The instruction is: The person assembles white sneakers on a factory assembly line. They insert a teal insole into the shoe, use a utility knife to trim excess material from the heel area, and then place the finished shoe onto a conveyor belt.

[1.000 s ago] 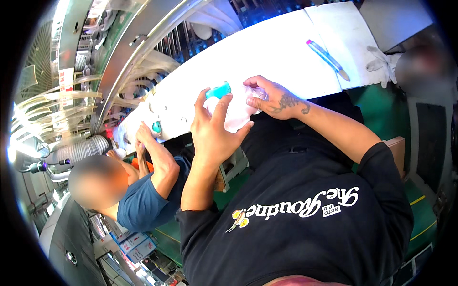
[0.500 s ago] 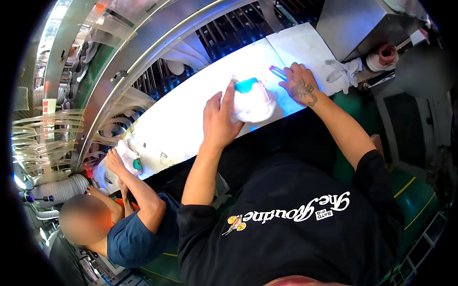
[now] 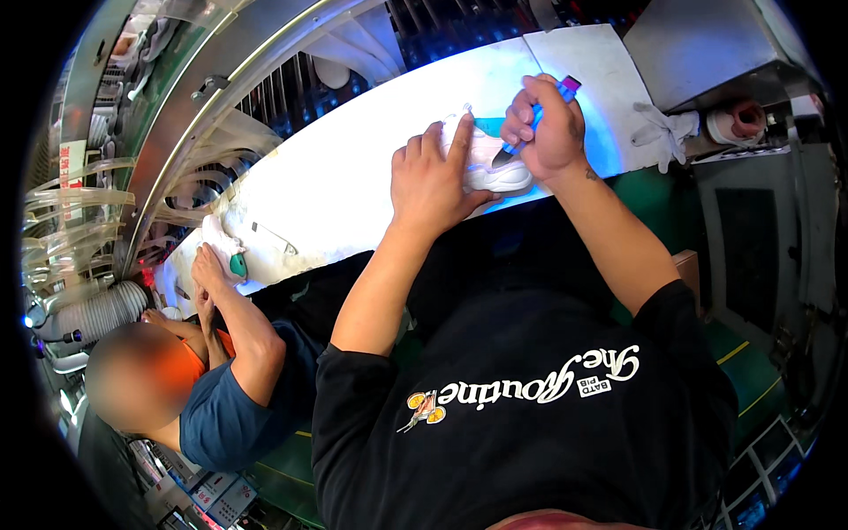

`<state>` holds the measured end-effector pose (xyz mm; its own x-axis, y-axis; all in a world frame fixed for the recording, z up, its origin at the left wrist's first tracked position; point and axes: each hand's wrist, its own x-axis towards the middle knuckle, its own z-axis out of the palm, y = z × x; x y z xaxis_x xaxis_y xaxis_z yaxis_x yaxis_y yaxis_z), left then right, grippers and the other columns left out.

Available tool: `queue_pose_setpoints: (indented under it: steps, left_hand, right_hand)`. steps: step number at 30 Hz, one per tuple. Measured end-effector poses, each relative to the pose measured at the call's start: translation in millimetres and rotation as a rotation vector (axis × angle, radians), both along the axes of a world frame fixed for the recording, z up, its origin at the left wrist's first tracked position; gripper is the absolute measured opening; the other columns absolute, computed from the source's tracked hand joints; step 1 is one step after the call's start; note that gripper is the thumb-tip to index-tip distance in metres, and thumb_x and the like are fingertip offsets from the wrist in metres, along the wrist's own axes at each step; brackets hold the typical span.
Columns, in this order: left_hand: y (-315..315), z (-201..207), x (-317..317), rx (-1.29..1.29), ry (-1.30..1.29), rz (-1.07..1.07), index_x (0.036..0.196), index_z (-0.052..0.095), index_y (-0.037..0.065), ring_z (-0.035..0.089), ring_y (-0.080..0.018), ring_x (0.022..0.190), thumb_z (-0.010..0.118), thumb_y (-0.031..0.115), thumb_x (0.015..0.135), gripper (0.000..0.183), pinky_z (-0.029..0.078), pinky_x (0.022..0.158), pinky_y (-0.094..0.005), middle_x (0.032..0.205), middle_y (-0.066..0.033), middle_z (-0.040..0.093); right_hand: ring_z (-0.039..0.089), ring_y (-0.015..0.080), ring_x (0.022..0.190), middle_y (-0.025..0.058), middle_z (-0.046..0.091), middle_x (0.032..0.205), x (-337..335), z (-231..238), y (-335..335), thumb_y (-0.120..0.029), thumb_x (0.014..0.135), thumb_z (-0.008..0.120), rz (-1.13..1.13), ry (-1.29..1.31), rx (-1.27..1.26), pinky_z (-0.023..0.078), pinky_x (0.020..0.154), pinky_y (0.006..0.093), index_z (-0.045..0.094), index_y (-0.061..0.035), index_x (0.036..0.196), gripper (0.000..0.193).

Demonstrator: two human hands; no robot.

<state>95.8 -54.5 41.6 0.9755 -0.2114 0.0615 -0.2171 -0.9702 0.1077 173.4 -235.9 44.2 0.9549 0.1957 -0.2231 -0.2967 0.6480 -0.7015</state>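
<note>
On the brightly lit white worktop [image 3: 353, 168] lies a white shoe [image 3: 505, 180] with a teal part [image 3: 488, 126] at its far end. My left hand [image 3: 430, 181] grips it from the left, index finger stretched along the far side and thumb at the near edge. A blue marker pen [image 3: 536, 108] with a magenta end is clasped in my right hand [image 3: 555, 137]. Its dark tip points down at the shoe's upper; whether it touches cannot be made out. My right fingers cover part of the shoe.
At the left, a co-worker's hand [image 3: 208, 267] holds another white and teal shoe [image 3: 219, 245]. White gloves [image 3: 662, 134] and a shoe with a reddish inside [image 3: 740, 125] lie at the right. A metal box [image 3: 698, 49] stands behind them. Dark conveyor rods [image 3: 442, 19] run beyond the worktop.
My right hand has lifted the marker pen off the worktop and brought it left, tip down, over the shoe. My left hand still holds the shoe, which has turned somewhat.
</note>
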Motion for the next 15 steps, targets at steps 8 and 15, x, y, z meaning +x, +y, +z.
queue_pose_setpoints:
  steps: [8, 15]
  left_hand:
    - [-3, -7, 2, 0.042, -0.067, -0.011, 0.166, 0.046, 0.016, 0.067, -0.0397, 0.12, 0.099, 0.057, 0.064, 0.122, 0.053, 0.097, -0.0504, 0.144, -0.0235, 0.062]
    - [0, -18, -10, -0.028, -0.24, -0.048, 0.162, 0.053, 0.014, 0.07, -0.0374, 0.113, 0.101, 0.046, 0.058, 0.119, 0.054, 0.093, -0.0468, 0.143, -0.025, 0.065]
  right_hand:
    - [0.037, 0.0157, 0.057, 0.0008, 0.043, 0.069, -37, -20, 15, -0.022, 0.104, 0.054, -0.108, 0.041, 0.149, 0.038, 0.062, 0.0377, 0.043, -0.0153, 0.085, 0.023]
    - [0.037, 0.0162, 0.056, 0.0022, 0.043, 0.066, -42, -42, -14, -0.021, 0.102, 0.051, 0.32, -0.246, 0.244, 0.039, 0.064, 0.0383, 0.04, -0.0147, 0.082, 0.024]
